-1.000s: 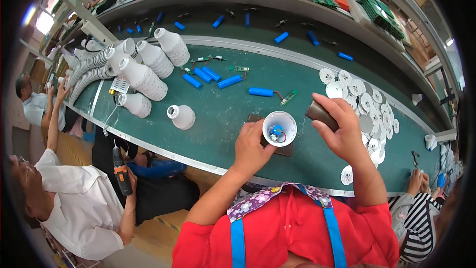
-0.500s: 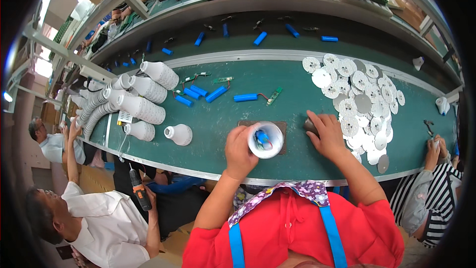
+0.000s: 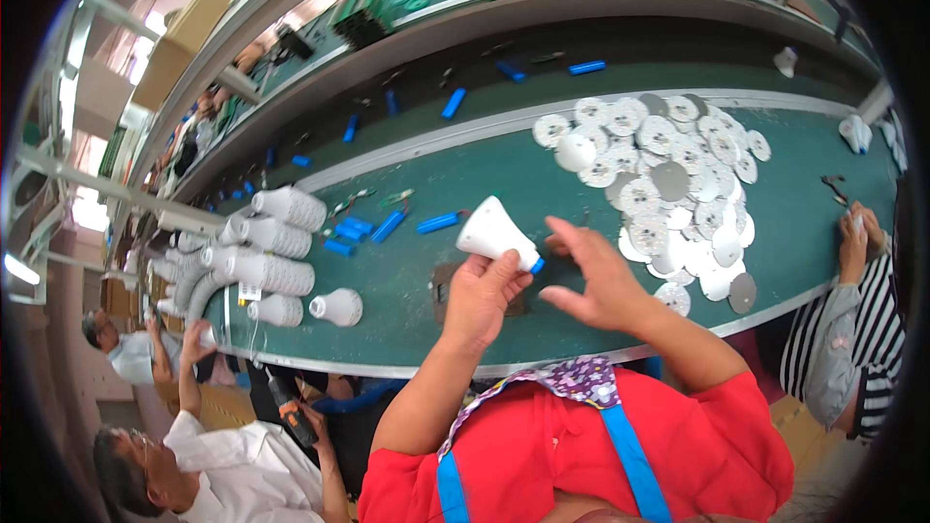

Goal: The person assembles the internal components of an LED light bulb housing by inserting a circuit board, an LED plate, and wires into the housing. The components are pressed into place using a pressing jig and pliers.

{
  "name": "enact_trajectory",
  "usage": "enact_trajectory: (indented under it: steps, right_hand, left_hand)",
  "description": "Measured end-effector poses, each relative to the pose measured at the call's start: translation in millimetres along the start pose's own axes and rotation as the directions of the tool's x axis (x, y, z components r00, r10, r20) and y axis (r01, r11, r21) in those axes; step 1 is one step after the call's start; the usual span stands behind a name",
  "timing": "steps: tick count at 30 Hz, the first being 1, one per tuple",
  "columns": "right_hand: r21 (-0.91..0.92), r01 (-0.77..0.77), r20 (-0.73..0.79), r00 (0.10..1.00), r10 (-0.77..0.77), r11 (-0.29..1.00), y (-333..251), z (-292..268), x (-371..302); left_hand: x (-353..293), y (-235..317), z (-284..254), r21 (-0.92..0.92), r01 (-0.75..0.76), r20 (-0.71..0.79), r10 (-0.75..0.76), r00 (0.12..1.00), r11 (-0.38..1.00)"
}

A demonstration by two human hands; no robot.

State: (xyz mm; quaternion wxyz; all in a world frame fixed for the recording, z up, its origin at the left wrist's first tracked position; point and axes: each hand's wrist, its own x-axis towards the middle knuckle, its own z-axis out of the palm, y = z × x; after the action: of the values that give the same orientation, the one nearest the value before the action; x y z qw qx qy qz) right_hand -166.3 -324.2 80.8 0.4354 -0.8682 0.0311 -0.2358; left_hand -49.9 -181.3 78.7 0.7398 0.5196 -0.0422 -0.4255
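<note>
My left hand [image 3: 481, 300] is closed around a white funnel-shaped lamp housing [image 3: 492, 230], tilted with its wide end up and to the left. A blue tip [image 3: 538, 266] shows at its narrow end, beside my thumb. My right hand [image 3: 605, 281] is just right of that end, thumb and fingers apart, holding nothing I can see. Below my left hand a brown plate [image 3: 441, 292] lies partly hidden on the green bench. Left of the housing are several blue battery cells [image 3: 389, 227] with small green circuit boards.
A heap of round white and grey discs [image 3: 668, 179] covers the right side. Stacked white housings [image 3: 271, 271] and a single one [image 3: 337, 307] stand left. Blue cells [image 3: 452, 104] lie along the dark strip behind. A co-worker at left holds a power drill [image 3: 291, 412]; another sits right.
The housing has turned from mouth-up to lying tilted, and blue now shows at its narrow end. My right hand has lifted off a dark object and moved toward the housing. The view has shifted.
</note>
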Motion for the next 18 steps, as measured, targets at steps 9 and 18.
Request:
enact_trajectory:
  steps: [9,18]
  right_hand:
    - [-0.009,-0.586,-0.53,0.69,0.494,0.81,117,-94,-54]
    - [-0.342,-0.856,-0.8,0.482,0.358,0.388,180,-208,-96]
  left_hand:
    - [40,1,69,0.737,-0.298,0.47,-0.144,0.871,0.607]
    - [195,31,37,0.916,-0.322,0.29,0.159,0.944,0.238]
